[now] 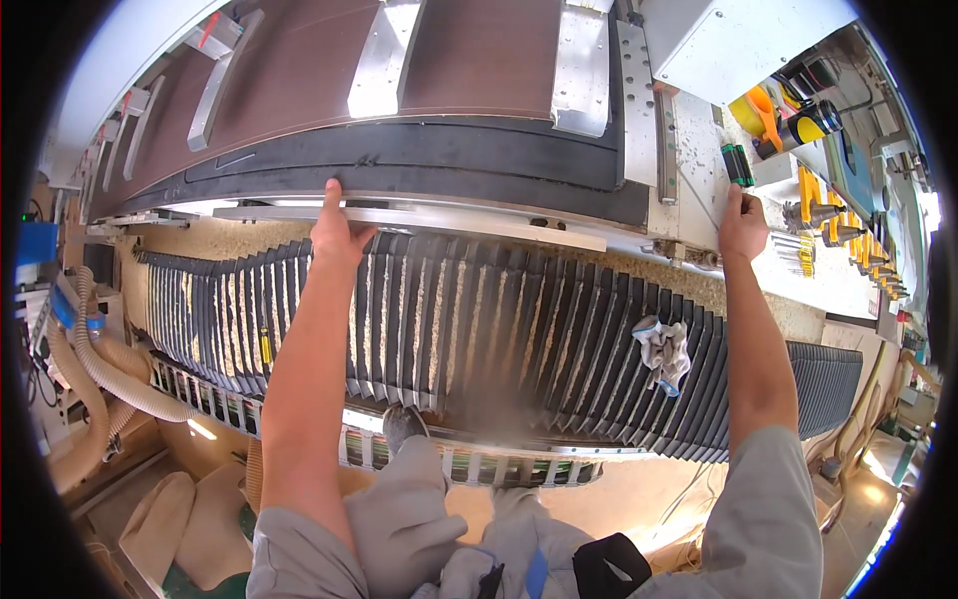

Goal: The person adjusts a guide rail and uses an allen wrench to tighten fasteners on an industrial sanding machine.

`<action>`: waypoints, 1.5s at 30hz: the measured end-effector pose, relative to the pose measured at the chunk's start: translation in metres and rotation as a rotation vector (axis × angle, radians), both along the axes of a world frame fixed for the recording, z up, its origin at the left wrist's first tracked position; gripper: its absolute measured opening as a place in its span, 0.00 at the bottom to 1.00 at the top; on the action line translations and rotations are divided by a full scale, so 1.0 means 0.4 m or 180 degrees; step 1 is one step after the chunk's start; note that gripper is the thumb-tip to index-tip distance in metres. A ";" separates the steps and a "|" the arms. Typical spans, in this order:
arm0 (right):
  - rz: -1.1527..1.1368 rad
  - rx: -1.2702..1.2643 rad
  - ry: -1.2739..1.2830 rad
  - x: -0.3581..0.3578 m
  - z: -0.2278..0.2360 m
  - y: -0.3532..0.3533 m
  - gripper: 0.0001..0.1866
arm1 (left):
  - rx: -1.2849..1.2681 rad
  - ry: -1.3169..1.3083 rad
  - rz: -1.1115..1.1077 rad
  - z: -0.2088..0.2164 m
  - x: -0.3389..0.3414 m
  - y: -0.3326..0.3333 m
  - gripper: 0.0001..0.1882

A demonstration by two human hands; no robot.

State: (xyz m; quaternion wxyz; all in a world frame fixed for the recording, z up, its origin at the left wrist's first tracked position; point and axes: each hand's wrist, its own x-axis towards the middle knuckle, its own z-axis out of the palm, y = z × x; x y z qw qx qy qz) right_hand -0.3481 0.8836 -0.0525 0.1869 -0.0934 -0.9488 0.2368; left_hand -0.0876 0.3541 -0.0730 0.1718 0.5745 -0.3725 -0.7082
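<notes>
My left hand [337, 232] rests with spread fingers on the front edge of a long dark brown panel [299, 70] lying on a machine bed, its fingertips touching the black mat [449, 160] under the panel. Far to the right, my right hand [741, 225] presses on the white machine surface [699, 160] beside a small black and green object [738, 165]. Neither hand holds anything. Below both arms runs a black pleated bellows cover [479, 329] dusted with sawdust.
A crumpled grey glove [664, 351] lies on the bellows at right. Yellow-collared tool holders [833, 225] stand in a rack at far right. Metal clamp bars [384, 60] cross the panel. Flexible dust hoses [100, 369] hang at left. A cable chain [399, 449] runs below.
</notes>
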 end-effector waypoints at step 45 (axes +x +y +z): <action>0.0070 -0.0030 -0.0062 -0.033 -0.035 0.048 0.28 | -0.0019 -0.0061 -0.0023 -0.004 -0.009 0.006 0.33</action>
